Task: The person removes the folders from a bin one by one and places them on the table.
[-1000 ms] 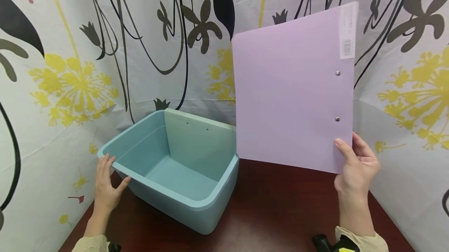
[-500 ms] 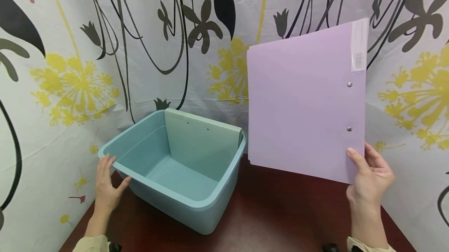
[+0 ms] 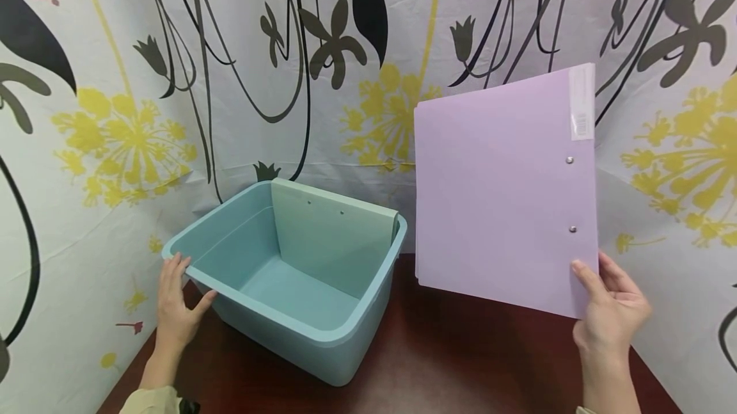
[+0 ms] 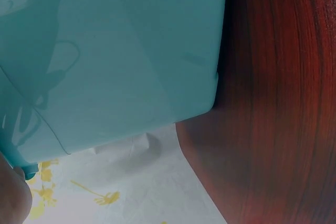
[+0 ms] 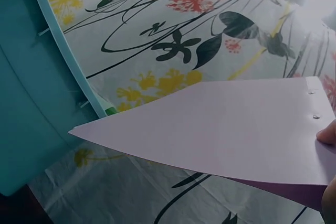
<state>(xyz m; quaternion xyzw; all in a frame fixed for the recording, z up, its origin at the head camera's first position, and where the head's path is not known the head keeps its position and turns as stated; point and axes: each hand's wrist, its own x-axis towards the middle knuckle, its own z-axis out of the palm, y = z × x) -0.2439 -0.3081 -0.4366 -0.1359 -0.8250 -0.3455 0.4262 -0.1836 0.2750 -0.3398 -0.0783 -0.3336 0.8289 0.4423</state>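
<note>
My right hand (image 3: pixel 613 308) pinches a purple file folder (image 3: pixel 501 196) by its lower right corner, thumb on the near face. The folder stands upright to the right of the blue plastic tub (image 3: pixel 322 334), with two metal rivets and a barcode label along its right edge. In the right wrist view the folder (image 5: pixel 210 135) reaches toward the tub's side. My left hand (image 3: pixel 175 305) rests on the tub's left front rim, fingers over the edge and thumb against the outer wall. Inside the tub, a pale green folder (image 3: pixel 334 235) leans upright against the back wall.
The tub sits on a dark red-brown wooden table (image 3: pixel 437 350). A white cloth (image 3: pixel 230 36) printed with flowers hangs behind and on both sides, close to the tub's back.
My right hand has moved the purple folder right and downward, away from the tub, uncovering the tub's right back corner. The left hand and the tub have stayed in place.
</note>
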